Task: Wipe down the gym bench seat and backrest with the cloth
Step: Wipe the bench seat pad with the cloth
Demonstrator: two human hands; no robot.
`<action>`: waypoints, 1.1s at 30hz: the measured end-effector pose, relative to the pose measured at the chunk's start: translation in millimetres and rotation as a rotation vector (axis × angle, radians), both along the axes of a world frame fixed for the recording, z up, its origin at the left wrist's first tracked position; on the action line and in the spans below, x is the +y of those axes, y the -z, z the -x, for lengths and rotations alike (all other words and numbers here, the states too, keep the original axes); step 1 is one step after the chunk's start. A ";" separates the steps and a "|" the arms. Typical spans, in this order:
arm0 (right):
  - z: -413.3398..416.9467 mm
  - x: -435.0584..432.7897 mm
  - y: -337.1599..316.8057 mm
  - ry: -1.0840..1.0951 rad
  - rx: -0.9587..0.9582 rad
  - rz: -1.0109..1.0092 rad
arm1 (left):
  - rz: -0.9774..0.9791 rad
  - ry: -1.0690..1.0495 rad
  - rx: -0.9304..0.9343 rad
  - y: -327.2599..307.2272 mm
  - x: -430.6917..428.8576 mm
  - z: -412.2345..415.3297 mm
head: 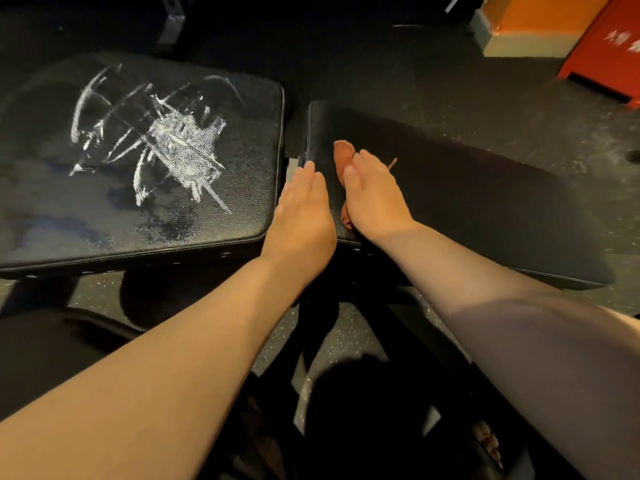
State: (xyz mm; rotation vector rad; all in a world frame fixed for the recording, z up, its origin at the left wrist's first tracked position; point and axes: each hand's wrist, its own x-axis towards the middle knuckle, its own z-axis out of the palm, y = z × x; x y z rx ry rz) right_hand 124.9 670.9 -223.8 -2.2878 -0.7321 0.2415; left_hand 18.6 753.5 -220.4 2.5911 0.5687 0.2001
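Observation:
Two black padded bench sections lie side by side. The left pad (242, 133) carries white streaks and a cracked white patch (180, 143) in its middle, with wet smears near its front edge. The right pad (467, 202) is plain black. A reddish-brown cloth (341, 154) lies on the right pad's left end, mostly hidden under my right hand (372, 199), which presses flat on it with straight fingers. My left hand (301, 216) rests flat at the gap between the two pads, its fingertips touching the right pad's left edge.
The black bench frame (325, 323) runs under the pads over a dark speckled floor. An orange wall base (540, 26) and a red cabinet (606, 53) stand at the back right. A metal post (173, 26) rises at the back left. Sandalled toes (488, 441) show at the bottom right.

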 end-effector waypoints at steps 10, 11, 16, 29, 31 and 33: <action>-3.9 20.4 2.5 -0.177 0.018 0.005 | -0.259 -0.033 0.032 -12.3 8.5 -12.1; -16.3 36.5 -1.0 -0.158 0.019 0.038 | -0.272 -0.034 0.018 -12.4 11.3 -13.0; -81.3 100.9 -17.6 -0.050 0.026 0.115 | -0.347 0.001 0.083 -11.0 16.8 -18.6; -12.4 21.8 2.6 -0.306 0.000 0.031 | -0.143 -0.133 -0.168 -8.0 34.6 -25.7; -13.0 -3.1 3.4 -0.473 -0.011 0.037 | -0.165 -0.078 -0.159 -8.1 32.1 -21.1; -27.6 -20.8 4.5 -0.523 0.010 0.055 | -0.178 -0.030 -0.134 -9.9 28.8 -16.3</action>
